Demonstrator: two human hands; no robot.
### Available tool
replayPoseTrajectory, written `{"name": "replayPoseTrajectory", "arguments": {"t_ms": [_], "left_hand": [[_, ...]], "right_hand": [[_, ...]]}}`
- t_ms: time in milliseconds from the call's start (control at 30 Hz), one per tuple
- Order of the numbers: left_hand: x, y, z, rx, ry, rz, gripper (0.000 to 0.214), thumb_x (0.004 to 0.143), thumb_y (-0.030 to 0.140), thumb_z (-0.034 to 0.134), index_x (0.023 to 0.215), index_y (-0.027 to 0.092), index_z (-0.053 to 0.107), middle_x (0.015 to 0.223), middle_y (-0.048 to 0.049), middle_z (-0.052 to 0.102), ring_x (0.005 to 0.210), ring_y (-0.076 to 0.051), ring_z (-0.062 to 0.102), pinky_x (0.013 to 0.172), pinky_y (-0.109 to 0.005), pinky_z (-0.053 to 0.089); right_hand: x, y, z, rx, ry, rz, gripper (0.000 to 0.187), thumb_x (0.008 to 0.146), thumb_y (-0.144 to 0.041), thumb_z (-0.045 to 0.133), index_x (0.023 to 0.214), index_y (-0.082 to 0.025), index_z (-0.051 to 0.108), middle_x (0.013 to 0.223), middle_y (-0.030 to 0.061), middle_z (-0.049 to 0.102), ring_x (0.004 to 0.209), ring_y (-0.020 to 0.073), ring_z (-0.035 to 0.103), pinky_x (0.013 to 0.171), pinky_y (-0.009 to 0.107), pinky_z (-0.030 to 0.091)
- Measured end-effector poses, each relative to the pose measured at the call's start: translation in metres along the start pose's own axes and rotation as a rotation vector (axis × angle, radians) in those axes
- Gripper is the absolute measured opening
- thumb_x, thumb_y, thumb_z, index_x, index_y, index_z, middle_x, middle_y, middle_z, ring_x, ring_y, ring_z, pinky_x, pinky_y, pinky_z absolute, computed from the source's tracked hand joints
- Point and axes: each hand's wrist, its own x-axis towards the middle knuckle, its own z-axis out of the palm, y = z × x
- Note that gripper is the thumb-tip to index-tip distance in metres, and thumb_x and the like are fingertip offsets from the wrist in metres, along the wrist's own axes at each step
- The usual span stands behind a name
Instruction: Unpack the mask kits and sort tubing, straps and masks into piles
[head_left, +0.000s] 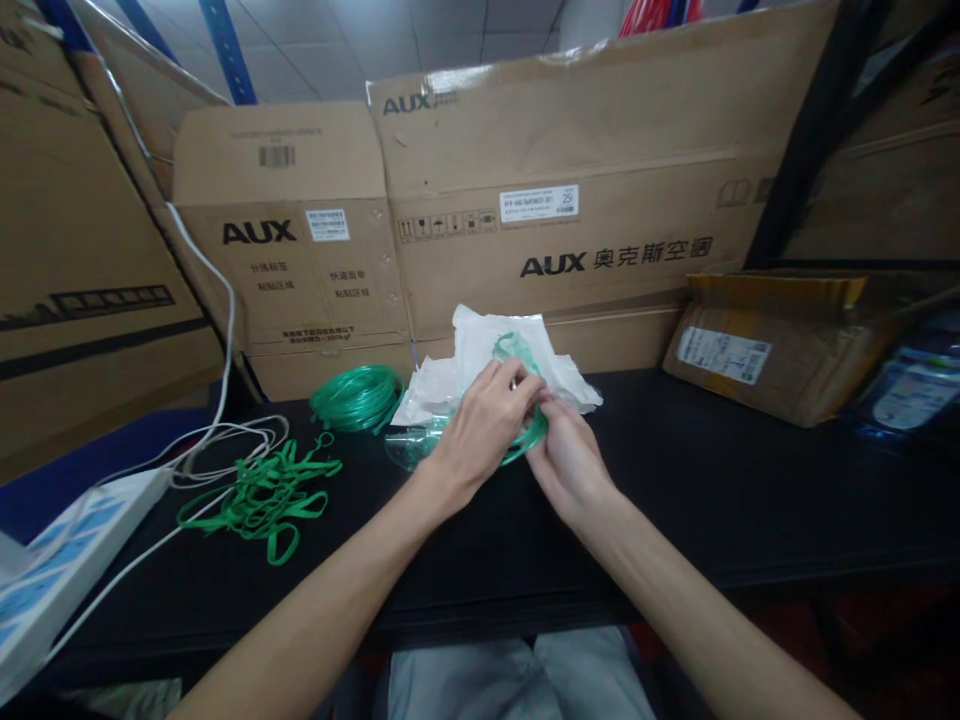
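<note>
Over the black table (712,470), my left hand (480,415) and my right hand (570,455) meet fingertip to fingertip. Their fingers are closed around thin green tubing (534,432), which loops below and between them. A pale green, see-through soft plastic piece (516,348) shows just behind the fingers; its full shape is hidden. Under and behind it lie crumpled white sheets (480,335). Left of my left hand, a clear plastic piece (407,447) with a tube-like end rests on the table, partly covered by the hand.
A coil of green tubing (357,398) and a tangle of green elastic straps (266,495) lie at left, near white cables (225,440) and a power strip (82,560). Large cardboard boxes (465,250) stand behind. A smaller carton (750,350) and a bottle (919,385) are at right.
</note>
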Motion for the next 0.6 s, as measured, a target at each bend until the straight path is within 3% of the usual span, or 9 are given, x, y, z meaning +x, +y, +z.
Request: {"name": "replayPoseTrajectory", "arguments": {"t_ms": [167, 367, 467, 600], "left_hand": [[0.001, -0.007, 0.002, 0.039, 0.058, 0.0, 0.012, 0.101, 0.018, 0.055, 0.102, 0.013, 0.066, 0.096, -0.0073, 0.06, 0.091, -0.022, 0.058, 0.079, -0.03, 0.05], [0.003, -0.014, -0.001, 0.137, 0.032, -0.065, 0.015, 0.103, 0.023, 0.054, 0.105, 0.016, 0.067, 0.1, -0.0067, 0.063, 0.09, -0.02, 0.06, 0.077, -0.029, 0.049], [0.003, -0.015, -0.005, 0.182, 0.008, -0.117, 0.021, 0.105, 0.031, 0.051, 0.108, 0.02, 0.068, 0.101, -0.0053, 0.064, 0.084, -0.018, 0.063, 0.066, -0.026, 0.046], [0.003, -0.02, -0.007, 0.165, -0.033, -0.163, 0.025, 0.105, 0.037, 0.05, 0.111, 0.022, 0.069, 0.103, -0.0039, 0.066, 0.076, -0.016, 0.066, 0.06, -0.026, 0.044]], "right_hand": [[-0.007, -0.018, 0.001, -0.215, -0.173, 0.102, 0.015, 0.074, -0.016, 0.068, 0.088, -0.021, 0.065, 0.079, -0.0042, 0.066, 0.08, 0.0158, 0.065, 0.067, 0.024, 0.054], [0.0, -0.036, -0.004, -0.802, -0.344, 0.274, 0.032, 0.087, -0.024, 0.049, 0.118, -0.026, 0.057, 0.063, -0.0058, 0.064, 0.033, 0.0113, 0.049, 0.029, 0.018, 0.029], [0.001, -0.037, -0.006, -0.835, -0.329, 0.322, 0.038, 0.093, -0.026, 0.042, 0.13, -0.026, 0.05, 0.059, -0.0058, 0.064, 0.023, 0.0095, 0.04, 0.024, 0.016, 0.02], [0.002, -0.034, -0.01, -0.696, -0.161, 0.279, 0.036, 0.097, -0.025, 0.04, 0.133, -0.026, 0.048, 0.062, -0.0055, 0.063, 0.03, 0.011, 0.052, 0.023, 0.012, 0.021]]}}
